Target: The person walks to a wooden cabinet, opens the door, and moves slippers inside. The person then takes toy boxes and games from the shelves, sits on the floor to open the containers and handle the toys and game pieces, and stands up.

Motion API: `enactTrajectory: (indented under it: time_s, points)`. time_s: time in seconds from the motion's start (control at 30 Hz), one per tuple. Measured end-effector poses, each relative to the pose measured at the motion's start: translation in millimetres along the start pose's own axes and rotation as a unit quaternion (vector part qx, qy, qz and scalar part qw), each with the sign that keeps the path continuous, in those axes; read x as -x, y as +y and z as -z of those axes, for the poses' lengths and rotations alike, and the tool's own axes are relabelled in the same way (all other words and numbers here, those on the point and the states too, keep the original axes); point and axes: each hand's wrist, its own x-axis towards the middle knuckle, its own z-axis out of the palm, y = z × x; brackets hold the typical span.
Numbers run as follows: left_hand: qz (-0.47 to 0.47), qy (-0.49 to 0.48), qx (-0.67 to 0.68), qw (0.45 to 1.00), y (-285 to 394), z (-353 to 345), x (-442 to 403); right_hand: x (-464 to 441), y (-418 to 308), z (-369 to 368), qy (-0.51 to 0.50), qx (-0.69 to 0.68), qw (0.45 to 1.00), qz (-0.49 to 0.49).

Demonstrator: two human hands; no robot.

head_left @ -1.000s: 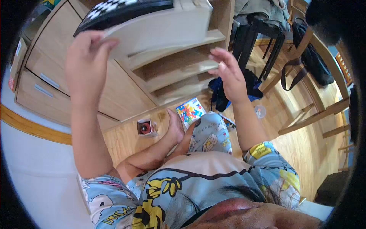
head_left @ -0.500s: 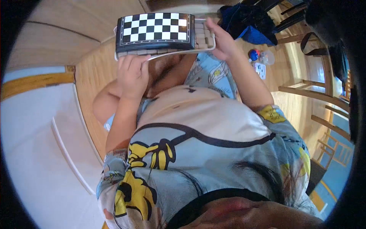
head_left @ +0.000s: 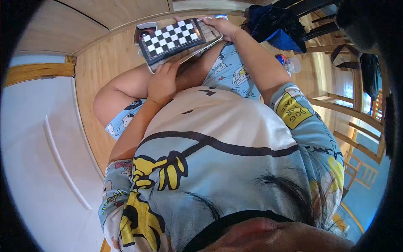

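Note:
A folded chessboard case (head_left: 172,38), black with a black-and-white checked top, rests across a shallow tray with a pale rim (head_left: 200,51). Beige block-like pieces (head_left: 208,32) show in the tray at its right end, beside the case. My left hand (head_left: 163,82) grips the near left edge of the tray, fingers over the rim. At the far right corner, my right hand (head_left: 221,28) is closed around the tray's end. Tray and case are tilted, left end lower in view, above my crossed legs.
A small open box (head_left: 145,30) with something dark in it sits on the wooden floor (head_left: 90,69) beyond the tray. Dark bags with a blue part (head_left: 281,40) lie at right. A clear container (head_left: 293,65) stands near wooden chair frames (head_left: 348,107).
The tray with the chessboard case has turned, its right end moving farther away and its left end nearer. Both hands moved with it. The small box beyond has come into view.

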Motion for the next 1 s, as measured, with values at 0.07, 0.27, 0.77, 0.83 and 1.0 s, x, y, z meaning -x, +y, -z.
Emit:
enactTrajectory:
  time_s: [0.07,0.27,0.77,0.83,1.0]
  points:
    - [-0.009,-0.024,-0.004,1.000,0,-3,-4,-8,8,15,0.027,0.005,1.000,-0.008]
    - [-0.041,-0.028,0.030,0.998,5,36,-26,-9,8,15,0.131,0.064,0.989,-0.024]
    - [0.089,0.075,0.122,0.986,-40,12,-61,1,13,35,0.218,0.416,0.881,0.063]
    - [0.151,0.066,0.246,0.955,-52,6,-64,19,6,16,0.202,0.266,0.943,0.018]
    - [0.213,0.103,0.408,0.882,-58,3,-64,50,12,-25,0.273,0.701,0.638,0.164]
